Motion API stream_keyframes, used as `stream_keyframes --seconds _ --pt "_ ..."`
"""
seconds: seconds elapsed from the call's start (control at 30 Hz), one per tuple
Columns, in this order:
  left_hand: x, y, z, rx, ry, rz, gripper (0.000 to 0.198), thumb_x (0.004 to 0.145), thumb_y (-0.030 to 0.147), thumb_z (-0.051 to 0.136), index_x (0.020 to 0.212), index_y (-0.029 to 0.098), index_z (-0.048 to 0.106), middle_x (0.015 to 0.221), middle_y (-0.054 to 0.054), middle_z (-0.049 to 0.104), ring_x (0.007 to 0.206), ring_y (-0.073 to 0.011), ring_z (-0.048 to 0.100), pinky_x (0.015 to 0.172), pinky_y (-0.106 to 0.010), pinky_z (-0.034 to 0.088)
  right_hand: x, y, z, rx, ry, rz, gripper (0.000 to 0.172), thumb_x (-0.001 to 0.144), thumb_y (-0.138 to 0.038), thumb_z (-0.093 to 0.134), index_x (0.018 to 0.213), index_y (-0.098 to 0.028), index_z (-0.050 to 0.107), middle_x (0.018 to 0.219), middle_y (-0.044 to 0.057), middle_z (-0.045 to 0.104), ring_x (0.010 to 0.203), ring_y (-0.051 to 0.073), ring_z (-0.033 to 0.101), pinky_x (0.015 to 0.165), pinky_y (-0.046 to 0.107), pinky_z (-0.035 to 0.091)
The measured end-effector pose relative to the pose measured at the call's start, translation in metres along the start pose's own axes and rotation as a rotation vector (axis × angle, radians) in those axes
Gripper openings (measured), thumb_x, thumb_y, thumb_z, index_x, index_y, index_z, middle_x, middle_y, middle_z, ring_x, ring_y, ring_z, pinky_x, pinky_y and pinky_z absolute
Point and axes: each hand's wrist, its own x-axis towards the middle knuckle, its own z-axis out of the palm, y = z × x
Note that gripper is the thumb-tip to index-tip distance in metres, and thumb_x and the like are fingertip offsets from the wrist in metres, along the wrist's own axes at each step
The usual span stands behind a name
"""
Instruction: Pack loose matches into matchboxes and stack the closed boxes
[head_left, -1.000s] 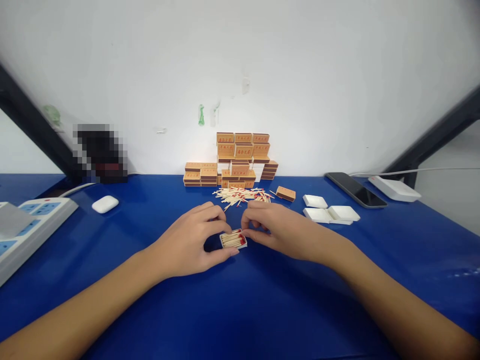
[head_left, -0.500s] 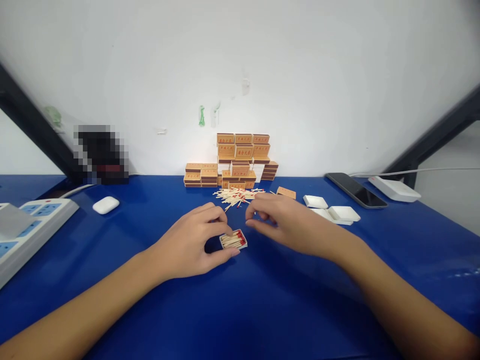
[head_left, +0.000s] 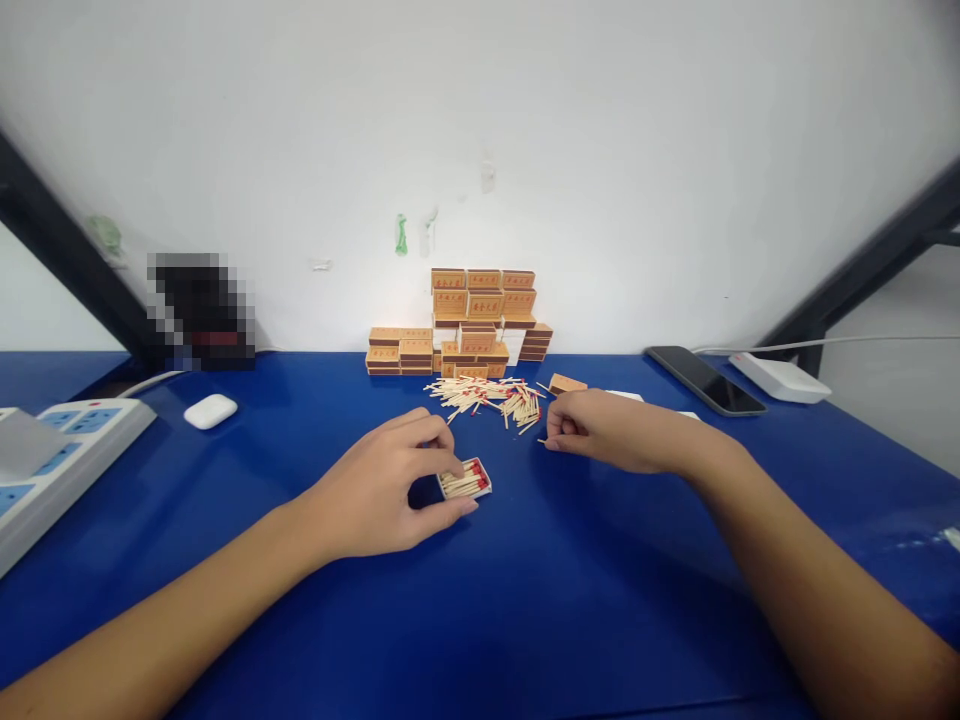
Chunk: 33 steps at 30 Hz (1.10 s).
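My left hand [head_left: 386, 485] pinches a small white matchbox tray [head_left: 465, 479] filled with red-tipped matches, holding it flat on the blue table [head_left: 480, 620]. My right hand [head_left: 611, 430] lies to the right of it, fingers curled, its fingertips at the edge of a loose heap of matches [head_left: 491, 395]. What its fingers hold, if anything, is hidden. A single brown matchbox sleeve [head_left: 566, 384] lies just behind the right hand.
A stack of brown matchboxes [head_left: 469, 322] stands against the white wall. A white earbud case [head_left: 211, 410] and a power strip [head_left: 52, 455] are at the left. A black phone [head_left: 705, 379] and a white box [head_left: 780, 377] lie at the right.
My right hand has left the tray and moved right and back toward the loose matches, now covering the white trays at the right. The left hand keeps holding the tray.
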Motion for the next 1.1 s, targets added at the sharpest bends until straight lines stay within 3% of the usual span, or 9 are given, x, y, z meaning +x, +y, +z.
stream_keyframes --seconds 0.07,0.2,0.33,0.43,0.9,1.1 --pt "0.001 0.0 -0.001 0.001 0.009 -0.012 0.02 0.094 0.039 0.073 0.103 0.021 0.077 0.104 -0.007 0.067 0.098 -0.0218 0.062 0.087 -0.038 0.054 -0.001 -0.013 0.002 0.049 0.029 -0.075 0.017 0.099 -0.033 0.059 0.086 -0.022 0.063 0.08 0.002 0.066 0.066 0.016 0.053 0.06 0.031 0.04" --pt "0.002 0.001 -0.002 0.013 -0.017 -0.034 0.024 0.093 0.04 0.074 0.109 0.022 0.075 0.104 -0.006 0.067 0.099 -0.0228 0.062 0.088 -0.039 0.053 -0.006 -0.052 0.013 0.125 0.22 -0.336 0.017 0.104 -0.03 0.056 0.091 -0.021 0.061 0.095 0.003 0.067 0.083 0.017 0.058 0.072 0.03 0.043" --pt "0.003 0.001 -0.002 0.031 -0.041 -0.028 0.027 0.092 0.041 0.074 0.107 0.019 0.07 0.099 -0.006 0.066 0.096 -0.0237 0.06 0.085 -0.041 0.052 -0.01 -0.087 0.027 0.009 0.21 -0.424 0.012 0.104 -0.019 0.057 0.094 -0.017 0.062 0.102 0.005 0.065 0.085 0.017 0.06 0.074 0.03 0.044" --pt "0.004 0.001 -0.002 0.036 -0.042 -0.023 0.027 0.09 0.041 0.076 0.101 0.018 0.067 0.096 -0.005 0.066 0.094 -0.0237 0.059 0.082 -0.04 0.051 -0.012 -0.095 0.032 -0.084 0.185 -0.431 0.015 0.104 -0.014 0.054 0.092 -0.016 0.064 0.1 0.006 0.064 0.081 0.017 0.06 0.071 0.031 0.044" --pt "0.002 0.002 -0.002 -0.044 -0.015 -0.015 0.02 0.089 0.038 0.078 0.086 0.02 0.07 0.102 -0.006 0.065 0.094 -0.0208 0.061 0.083 -0.037 0.053 -0.007 -0.057 0.017 -0.003 0.328 -0.38 0.014 0.101 -0.02 0.055 0.093 -0.02 0.066 0.102 0.007 0.066 0.087 0.019 0.06 0.074 0.032 0.043" --pt "0.002 0.003 -0.003 -0.022 0.007 -0.021 0.023 0.09 0.041 0.078 0.097 0.02 0.072 0.103 -0.006 0.067 0.097 -0.0217 0.062 0.087 -0.039 0.053 0.002 -0.01 -0.008 -0.098 0.521 -0.12 0.02 0.098 -0.03 0.054 0.095 -0.019 0.07 0.094 0.009 0.068 0.08 0.022 0.061 0.072 0.035 0.043"
